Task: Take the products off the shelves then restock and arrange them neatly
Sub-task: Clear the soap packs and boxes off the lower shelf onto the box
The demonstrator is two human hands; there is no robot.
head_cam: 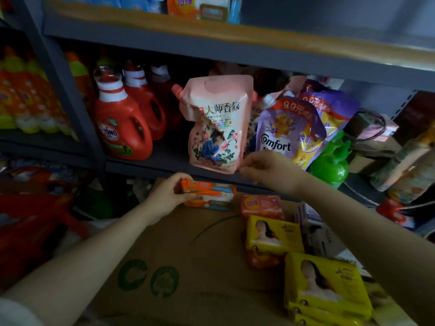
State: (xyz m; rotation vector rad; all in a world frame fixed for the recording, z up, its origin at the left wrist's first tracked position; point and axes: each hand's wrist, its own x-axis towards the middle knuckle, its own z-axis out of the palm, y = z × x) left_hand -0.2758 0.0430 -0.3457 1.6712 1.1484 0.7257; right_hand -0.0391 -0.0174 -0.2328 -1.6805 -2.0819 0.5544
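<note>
A shopworker's right hand [266,169] pinches the lower right corner of a pink refill pouch [217,123] standing upright at the front edge of the dark metal shelf [164,165], thumb and fingertips closed on the pouch's bottom seam. Below and to the left of those fingers, the left hand [168,196] grips one end of a stack of orange soap packs [209,195], fingers curled around it, resting on a cardboard box [179,250] under the shelf. Just behind and to the right of the pinching fingers lean purple Comfort pouches [289,130]; well to their left stand red detergent bottles [124,128]. The risk, on this evidence: a corner pinch gives little control of a soft, liquid-filled pouch, which could sag or tip off the shelf edge onto the packs below. A tug sideways might also topple the leaning purple pouches, which appear to touch it.
</note>
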